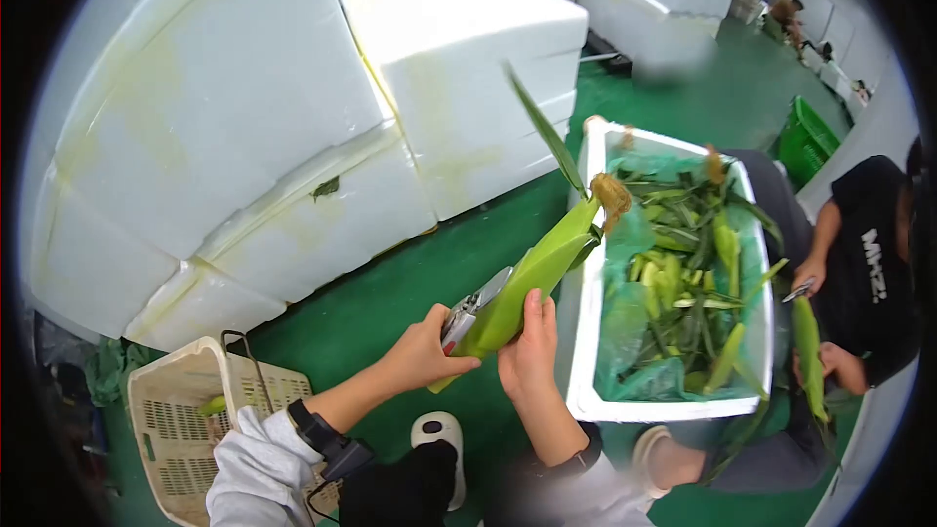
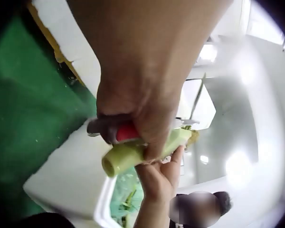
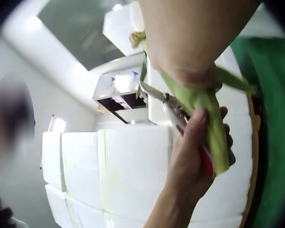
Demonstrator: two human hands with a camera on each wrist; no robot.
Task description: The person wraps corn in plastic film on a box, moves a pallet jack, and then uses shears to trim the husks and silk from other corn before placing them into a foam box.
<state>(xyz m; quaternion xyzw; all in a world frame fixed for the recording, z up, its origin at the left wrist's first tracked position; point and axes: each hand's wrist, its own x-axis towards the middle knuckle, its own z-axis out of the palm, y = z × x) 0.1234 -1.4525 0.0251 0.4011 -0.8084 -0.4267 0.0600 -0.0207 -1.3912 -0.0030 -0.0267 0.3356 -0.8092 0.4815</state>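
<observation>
An ear of corn in its green husk is tilted in front of me, brown silk at its upper end and a long leaf standing out. My left hand grips metal pruning shears with red on the handles, its thumb pressing the husk near the lower end. The shears lie along the ear's side. Around the ear's middle my right hand holds it from the right. In the left wrist view the cut stem end of the corn points toward the camera.
On the right a white foam box lined with green plastic holds stripped husks. Beyond it a seated person holds another ear and a small tool. Stacked foam boxes stand at left and ahead. A beige basket sits lower left.
</observation>
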